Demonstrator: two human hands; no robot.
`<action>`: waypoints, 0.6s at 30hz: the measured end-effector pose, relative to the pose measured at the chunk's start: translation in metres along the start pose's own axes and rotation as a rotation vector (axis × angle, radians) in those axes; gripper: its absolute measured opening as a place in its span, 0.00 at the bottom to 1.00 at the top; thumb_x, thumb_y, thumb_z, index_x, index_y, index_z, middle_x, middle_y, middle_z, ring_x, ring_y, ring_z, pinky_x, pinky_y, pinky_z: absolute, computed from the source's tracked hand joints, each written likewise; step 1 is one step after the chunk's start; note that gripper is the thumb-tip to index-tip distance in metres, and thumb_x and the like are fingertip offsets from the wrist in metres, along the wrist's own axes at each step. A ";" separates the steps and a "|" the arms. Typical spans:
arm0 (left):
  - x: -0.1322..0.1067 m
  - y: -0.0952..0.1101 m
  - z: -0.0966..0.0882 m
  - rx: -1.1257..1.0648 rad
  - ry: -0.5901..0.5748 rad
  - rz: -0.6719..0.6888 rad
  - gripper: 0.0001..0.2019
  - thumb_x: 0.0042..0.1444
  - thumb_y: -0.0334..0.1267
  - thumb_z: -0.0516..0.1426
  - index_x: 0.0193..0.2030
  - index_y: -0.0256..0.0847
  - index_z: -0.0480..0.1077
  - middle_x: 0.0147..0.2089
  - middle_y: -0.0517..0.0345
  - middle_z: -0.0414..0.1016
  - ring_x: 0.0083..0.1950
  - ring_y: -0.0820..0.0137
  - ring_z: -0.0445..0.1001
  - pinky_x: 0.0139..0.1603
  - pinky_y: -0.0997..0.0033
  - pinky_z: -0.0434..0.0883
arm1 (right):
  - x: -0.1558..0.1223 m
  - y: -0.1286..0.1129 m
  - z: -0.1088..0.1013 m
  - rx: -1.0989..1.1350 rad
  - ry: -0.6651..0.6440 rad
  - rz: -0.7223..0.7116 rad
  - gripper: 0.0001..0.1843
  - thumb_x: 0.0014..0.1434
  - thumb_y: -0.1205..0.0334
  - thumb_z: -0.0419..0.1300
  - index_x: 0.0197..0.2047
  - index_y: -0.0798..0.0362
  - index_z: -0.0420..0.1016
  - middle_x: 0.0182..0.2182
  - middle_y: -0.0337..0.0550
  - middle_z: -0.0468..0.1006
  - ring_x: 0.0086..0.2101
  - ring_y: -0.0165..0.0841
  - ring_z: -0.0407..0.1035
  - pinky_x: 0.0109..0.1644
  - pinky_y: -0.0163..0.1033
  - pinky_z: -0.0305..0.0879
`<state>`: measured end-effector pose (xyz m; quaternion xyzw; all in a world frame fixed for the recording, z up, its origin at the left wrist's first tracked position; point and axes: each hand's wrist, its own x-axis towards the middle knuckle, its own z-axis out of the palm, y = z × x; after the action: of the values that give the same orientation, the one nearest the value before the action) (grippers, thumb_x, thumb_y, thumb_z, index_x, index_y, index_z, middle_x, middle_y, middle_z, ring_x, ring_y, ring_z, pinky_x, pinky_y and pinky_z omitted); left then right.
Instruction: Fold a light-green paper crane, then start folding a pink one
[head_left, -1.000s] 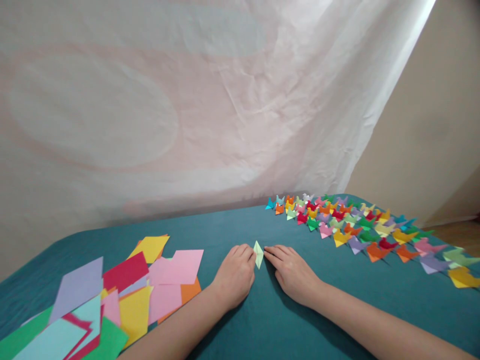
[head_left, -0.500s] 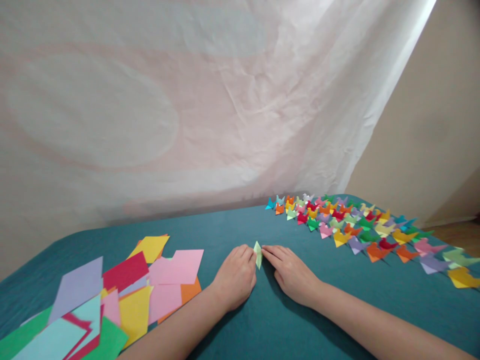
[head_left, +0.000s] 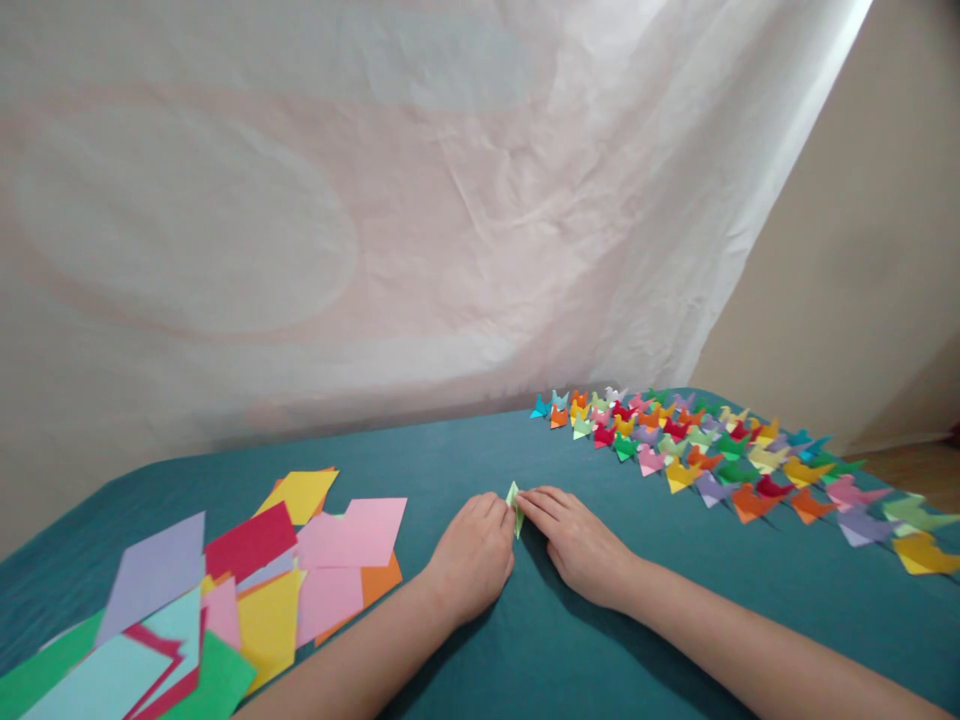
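A small light green piece of folded paper [head_left: 514, 508], a narrow pointed diamond, lies on the table between my two hands. My left hand [head_left: 474, 550] is closed at its left edge, thumb and curled fingers gripping the paper against the tabletop. From the other side, the fingertips of my right hand [head_left: 574, 540] press on the paper's upper right edge, fingers held together and thumb tucked below. The fingertips partly cover the paper's middle.
Loose colored paper sheets, among them a pink sheet [head_left: 375, 530] and a red sheet [head_left: 251, 543], overlap on the left. Rows of small folded paper birds, one a yellow bird [head_left: 926, 553], stand along the right of the green-covered table [head_left: 450, 455]. A pale curtain [head_left: 420, 230] hangs behind.
My right fingertips have moved slightly left, from the paper's right edge onto it. My left hand has stayed almost in place.
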<state>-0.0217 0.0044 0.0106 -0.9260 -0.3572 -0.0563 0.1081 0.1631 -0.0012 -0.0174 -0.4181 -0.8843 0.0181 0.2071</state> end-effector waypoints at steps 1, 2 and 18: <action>0.000 0.000 0.000 0.000 0.000 -0.001 0.15 0.55 0.30 0.50 0.49 0.31 0.67 0.43 0.46 0.70 0.46 0.59 0.66 0.52 0.59 0.64 | 0.000 0.000 0.001 -0.004 -0.004 -0.002 0.35 0.49 0.79 0.46 0.61 0.58 0.60 0.56 0.50 0.66 0.55 0.39 0.56 0.59 0.48 0.57; 0.000 0.000 -0.001 -0.002 0.001 -0.003 0.14 0.55 0.30 0.49 0.48 0.31 0.67 0.43 0.46 0.70 0.46 0.60 0.66 0.52 0.60 0.64 | 0.000 0.001 0.001 -0.007 -0.009 -0.005 0.34 0.50 0.79 0.46 0.61 0.58 0.60 0.56 0.50 0.66 0.55 0.39 0.55 0.59 0.48 0.57; -0.007 -0.001 -0.009 -0.031 -0.061 0.040 0.19 0.60 0.37 0.47 0.55 0.30 0.63 0.54 0.41 0.68 0.56 0.57 0.65 0.56 0.58 0.64 | 0.002 0.000 -0.003 -0.045 -0.078 -0.009 0.30 0.58 0.75 0.47 0.64 0.52 0.55 0.56 0.49 0.66 0.56 0.39 0.53 0.58 0.47 0.56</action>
<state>-0.0283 -0.0015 0.0186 -0.9359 -0.3407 -0.0313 0.0837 0.1628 -0.0003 -0.0139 -0.4174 -0.8938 0.0134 0.1631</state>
